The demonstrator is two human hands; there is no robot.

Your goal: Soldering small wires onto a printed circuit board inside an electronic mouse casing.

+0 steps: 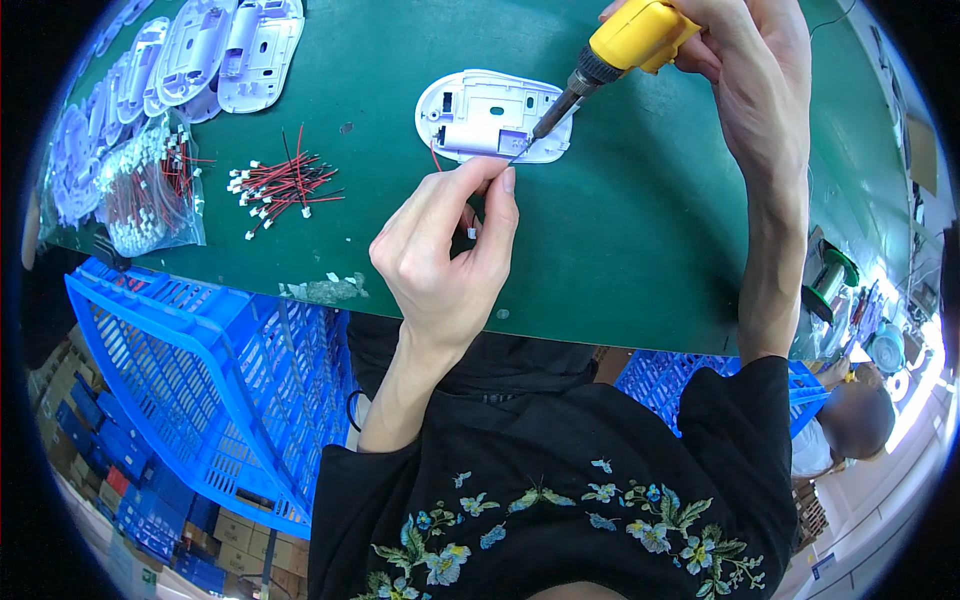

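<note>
A white plastic housing [487, 110], oval and with battery compartments, lies on the green table. My right hand [735, 50] is closed around a yellow soldering iron [640, 38] with a pistol-like body. Its metal tip points down at the housing's near right edge. My left hand [450, 235] pinches a thin wire lead at that same edge, close to the tip. One red wire [436, 157] runs over the housing's near left edge. A small white connector [471, 233] hangs under my left fingers. The exact contact between tip and wire is too small to make out.
A loose pile of red and black wire leads [285, 188] lies to the left, beside a clear bag [150, 190] of more leads. Several white housings [190, 50] are stacked at the far left. Blue crates [215, 370] stand below the table edge. A wire spool [832, 280] sits at right.
</note>
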